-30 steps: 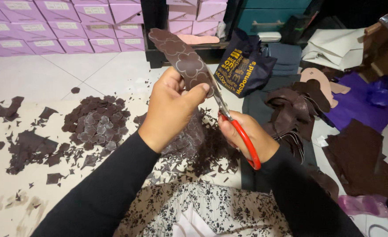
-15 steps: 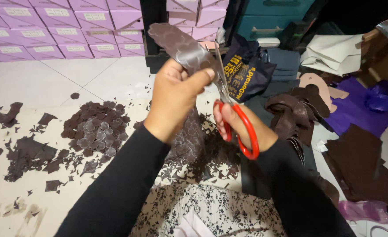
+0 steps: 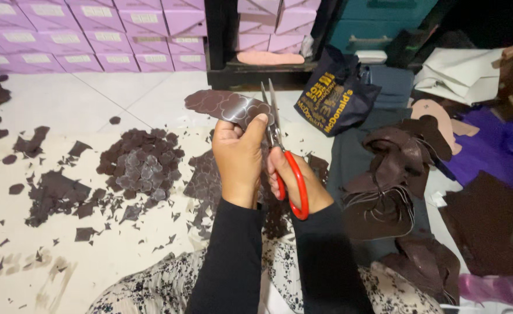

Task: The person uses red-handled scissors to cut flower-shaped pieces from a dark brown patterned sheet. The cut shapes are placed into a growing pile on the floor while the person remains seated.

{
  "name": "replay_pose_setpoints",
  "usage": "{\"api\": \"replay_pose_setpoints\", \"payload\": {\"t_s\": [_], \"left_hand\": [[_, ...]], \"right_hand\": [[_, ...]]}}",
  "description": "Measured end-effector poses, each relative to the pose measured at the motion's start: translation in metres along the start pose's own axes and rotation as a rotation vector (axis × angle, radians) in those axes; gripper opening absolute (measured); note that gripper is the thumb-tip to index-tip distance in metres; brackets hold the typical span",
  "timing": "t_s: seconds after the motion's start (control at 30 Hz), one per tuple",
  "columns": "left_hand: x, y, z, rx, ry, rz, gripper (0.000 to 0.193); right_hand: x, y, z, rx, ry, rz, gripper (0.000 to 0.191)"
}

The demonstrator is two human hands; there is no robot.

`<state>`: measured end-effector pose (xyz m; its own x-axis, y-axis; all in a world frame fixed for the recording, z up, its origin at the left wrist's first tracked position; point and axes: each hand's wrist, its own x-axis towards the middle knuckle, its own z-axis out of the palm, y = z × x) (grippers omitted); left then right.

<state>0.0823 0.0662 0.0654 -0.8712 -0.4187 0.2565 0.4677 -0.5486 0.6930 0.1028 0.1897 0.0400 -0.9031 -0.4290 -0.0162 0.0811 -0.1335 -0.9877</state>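
My left hand (image 3: 240, 160) grips a dark brown leather strip (image 3: 221, 106) marked with rows of round outlines; the strip sticks out up and to the left of my thumb. My right hand (image 3: 294, 180) holds red-handled scissors (image 3: 284, 157), fingers through the loops, blades pointing up and slightly apart at the strip's right edge. Both arms wear black sleeves. Below my hands more of the brown material hangs down, partly hidden by my wrists.
A heap of cut brown round pieces (image 3: 141, 160) lies on the floor at left, with offcuts (image 3: 56, 195) scattered around. A dark printed bag (image 3: 332, 99) and piled brown leather shapes (image 3: 396, 174) lie at right. Purple boxes (image 3: 65, 40) are stacked behind.
Both hands have come lower and nearer to me. The strip has turned so it points left, and the scissors now stand upright at its right end.
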Motion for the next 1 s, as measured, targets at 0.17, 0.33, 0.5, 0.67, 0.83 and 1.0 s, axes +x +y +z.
{"api": "replay_pose_setpoints", "payload": {"t_s": [0.17,0.33,0.5,0.67,0.83,1.0], "left_hand": [[-0.002,-0.014,-0.019,-0.005,0.066,-0.024,0.023],[-0.005,-0.022,-0.027,-0.005,0.081,-0.036,0.023],[0.000,-0.020,-0.038,-0.007,0.045,-0.114,0.023],[0.005,-0.019,-0.044,-0.031,0.006,-0.127,0.023],[0.008,-0.019,-0.049,-0.008,-0.020,-0.170,0.013],[0.009,-0.022,-0.047,0.027,-0.024,-0.184,0.011]], "right_hand": [[0.007,0.024,0.006,-0.019,0.053,0.061,0.051],[0.010,0.039,0.012,-0.014,0.150,0.069,0.051],[0.007,0.042,0.003,-0.021,0.103,0.074,0.050],[0.004,0.039,0.001,-0.097,0.113,0.106,0.050],[0.000,0.037,-0.002,-0.179,0.128,0.124,0.052],[0.002,0.039,0.001,-0.176,0.122,0.092,0.053]]}}
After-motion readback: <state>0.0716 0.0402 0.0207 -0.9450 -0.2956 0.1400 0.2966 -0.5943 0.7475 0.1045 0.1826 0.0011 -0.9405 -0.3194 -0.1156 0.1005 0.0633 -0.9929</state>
